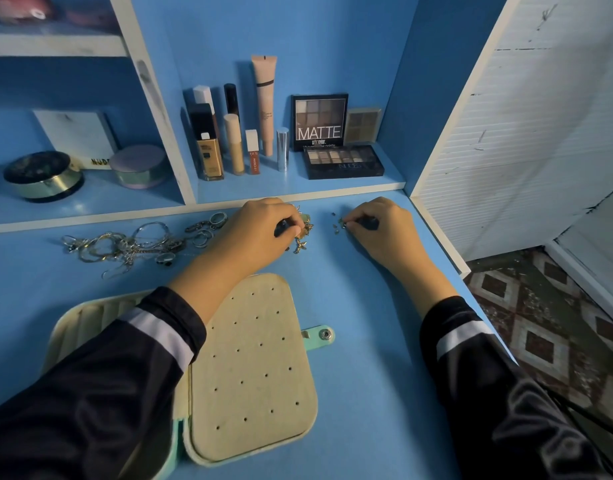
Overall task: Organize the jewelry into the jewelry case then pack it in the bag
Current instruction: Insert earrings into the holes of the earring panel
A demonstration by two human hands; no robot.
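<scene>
Open jewelry case (249, 368) lies flat on the near left of the tabletop (367, 341), perforated panel up. Beyond it, I see my left hand (263, 230), fingers curled, pinching the gold jewelry (303, 237). My right hand (377, 226) pinches a small stud (342, 221) just beside it. Silver jewelry (132, 242) lies far left.

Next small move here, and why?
Probably lift the right hand with the stud it seems to pinch and carry it to the holed panel of the case. The case lies open, its holes look unfilled, and the left hand grips the gold pieces.
</scene>
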